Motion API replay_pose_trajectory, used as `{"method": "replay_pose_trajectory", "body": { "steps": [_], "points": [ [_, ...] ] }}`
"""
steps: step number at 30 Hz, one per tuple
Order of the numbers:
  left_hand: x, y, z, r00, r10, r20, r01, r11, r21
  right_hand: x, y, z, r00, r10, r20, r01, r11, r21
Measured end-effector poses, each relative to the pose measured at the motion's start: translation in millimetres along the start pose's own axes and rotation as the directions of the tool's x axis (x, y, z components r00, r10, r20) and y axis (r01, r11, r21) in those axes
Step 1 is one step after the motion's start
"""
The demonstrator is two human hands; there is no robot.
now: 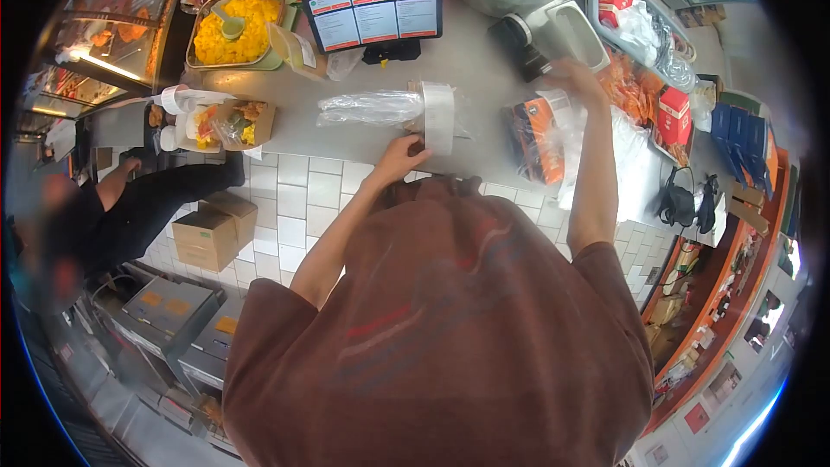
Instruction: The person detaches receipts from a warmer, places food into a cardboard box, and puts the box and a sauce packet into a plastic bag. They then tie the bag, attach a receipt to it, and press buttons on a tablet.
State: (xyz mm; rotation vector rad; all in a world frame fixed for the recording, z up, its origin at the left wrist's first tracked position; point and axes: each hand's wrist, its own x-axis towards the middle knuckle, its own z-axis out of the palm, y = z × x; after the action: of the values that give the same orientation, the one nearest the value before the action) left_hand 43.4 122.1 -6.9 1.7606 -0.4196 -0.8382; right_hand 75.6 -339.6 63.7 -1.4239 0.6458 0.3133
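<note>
Brown shirt cloth [484,329] was seen nearest the camera, with both arms extended past it over the grey counter [484,60]. Near the middle of the front edge, a white holder [439,121] was met at its lower end by the left hand [403,158], apparently so that it could be steadied; its thumb and fingers were slightly parted, but whether the holder was actually gripped could not be told. Clear plastic-wrapped pieces [370,108] were laid lengthwise against the holder's left side, an arrangement by which they were probably bundled in one direction. Farther right, the right hand [572,76] was placed at the near end of a white tub [577,35], just beside a dark container [519,45]; its fingertips were too indistinct for any hold to be confirmed. Orange-and-black packets [540,137] were laid below it, near the front edge, seemingly within easy reach. Toward the back edge, a tablet [372,15] was propped upright, its screen turned toward the person, presumably for easy reading. To its left, a tray of yellow food [232,30] was set with a scoop [232,28] resting in it, and an open carton of food [238,125] was placed near the front edge.
</note>
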Motion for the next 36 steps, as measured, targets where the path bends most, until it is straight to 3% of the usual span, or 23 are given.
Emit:
{"method": "replay_pose_trajectory", "body": {
  "steps": [1, 3, 4, 5, 7, 8, 10, 11, 13, 15, 18, 21, 23, 24, 26, 27, 28, 29, 31, 33, 35, 36],
  "points": [
    [0.5, 0.1, -0.1, 1.000, 0.007, -0.005, -0.007, 1.000, -0.003, 7.0, 9.6, -12.1, 1.000, -0.006, 0.001, 0.006, 1.000, -0.007],
    [0.5, -1.2, 2.1, 1.000, 0.002, -0.010, -0.002, 1.000, -0.026, 19.7, 44.4, -32.1, 0.990, -0.131, -0.056, 0.106, 0.939, -0.327],
    [-0.6, 0.1, 3.2, 1.000, -0.004, -0.017, 0.004, 1.000, -0.030, 33.6, 58.3, -38.5, 0.979, -0.138, -0.153, 0.042, 0.861, -0.507],
    [-0.9, 2.6, 2.2, 1.000, -0.023, -0.009, 0.023, 0.999, -0.022, 39.8, 62.3, -41.7, 0.981, -0.133, -0.143, 0.042, 0.860, -0.508],
    [-2.1, 1.1, 0.4, 0.999, -0.049, -0.010, 0.048, 0.999, -0.014, 41.4, 57.7, -31.5, 0.877, -0.474, -0.076, 0.095, 0.327, -0.940],
    [-3.1, 0.8, 0.8, 0.999, -0.039, -0.015, 0.038, 0.999, -0.005, 36.3, 53.6, -31.8, 0.880, -0.470, -0.070, 0.099, 0.325, -0.941],
    [2.8, 3.3, -1.0, 0.999, -0.022, -0.042, 0.022, 1.000, -0.002, -7.1, -8.9, 8.7, 0.935, -0.267, -0.235, -0.050, 0.554, -0.831],
    [1.9, 5.8, -1.6, 0.997, -0.002, -0.073, 0.003, 1.000, 0.012, -25.4, -28.0, 34.7, 0.939, -0.265, -0.219, -0.041, 0.546, -0.837],
    [-6.8, -1.4, 4.3, 0.996, -0.004, -0.093, 0.006, 1.000, 0.021, -70.6, -35.9, 92.6, 0.920, -0.387, -0.058, 0.308, 0.808, -0.501],
    [1.5, -18.1, 7.9, 0.989, 0.058, -0.132, -0.057, 0.998, 0.017, -102.2, -24.8, 152.7, 0.971, -0.229, 0.064, 0.238, 0.925, -0.296],
    [3.5, -20.2, 5.1, 0.994, 0.022, -0.103, -0.026, 0.999, -0.035, -100.7, 24.5, 199.7, 0.960, -0.193, 0.203, 0.244, 0.931, -0.270],
    [3.5, -18.8, 2.9, 0.993, 0.041, -0.108, -0.047, 0.997, -0.060, -89.2, 58.1, 218.3, 0.974, -0.205, 0.096, 0.226, 0.872, -0.435],
    [5.6, -26.1, 4.3, 0.991, 0.048, -0.122, -0.055, 0.997, -0.053, -80.1, 76.4, 222.9, 0.930, -0.362, -0.055, 0.256, 0.750, -0.610],
    [6.0, -30.6, 4.2, 0.990, 0.053, -0.130, -0.059, 0.997, -0.044, -78.0, 79.9, 223.3, 0.930, -0.365, -0.050, 0.261, 0.748, -0.610],
    [9.1, -38.2, 2.5, 0.992, 0.006, -0.124, -0.016, 0.996, -0.084, -72.9, 80.4, 216.7, 0.977, -0.136, -0.167, -0.014, 0.733, -0.681],
    [11.2, -40.7, 0.7, 0.993, -0.044, -0.108, 0.030, 0.992, -0.126, -66.7, 84.7, 210.3, 0.977, -0.145, -0.155, -0.001, 0.729, -0.684],
    [12.9, -41.6, 0.0, 0.993, -0.005, -0.121, -0.014, 0.988, -0.156, -60.1, 94.1, 200.9, 0.992, 0.043, -0.115, -0.092, 0.880, -0.467],
    [14.8, -43.6, -0.6, 0.991, -0.005, -0.131, -0.015, 0.988, -0.154, -55.5, 103.9, 193.2, 0.976, 0.217, -0.027, -0.218, 0.949, -0.227],
    [20.5, -50.6, -1.5, 0.997, -0.016, -0.072, 0.002, 0.982, -0.187, -56.1, 119.4, 186.3, 0.975, 0.192, 0.113, -0.201, 0.976, 0.080],
    [25.6, -61.2, -0.7, 0.998, 0.015, -0.064, -0.031, 0.965, -0.260, -60.4, 124.9, 186.4, 0.991, 0.095, -0.097, -0.100, 0.994, -0.045],
    [21.0, -40.4, -11.3, 0.999, 0.049, -0.021, -0.052, 0.984, -0.169, -74.0, 116.5, 193.7, 0.942, -0.186, -0.279, 0.056, 0.907, -0.418],
    [19.7, -38.6, -13.9, 0.999, 0.032, 0.002, -0.031, 0.981, -0.190, -78.6, 116.9, 200.8, 0.916, -0.232, -0.327, 0.107, 0.927, -0.359]
  ]
}}
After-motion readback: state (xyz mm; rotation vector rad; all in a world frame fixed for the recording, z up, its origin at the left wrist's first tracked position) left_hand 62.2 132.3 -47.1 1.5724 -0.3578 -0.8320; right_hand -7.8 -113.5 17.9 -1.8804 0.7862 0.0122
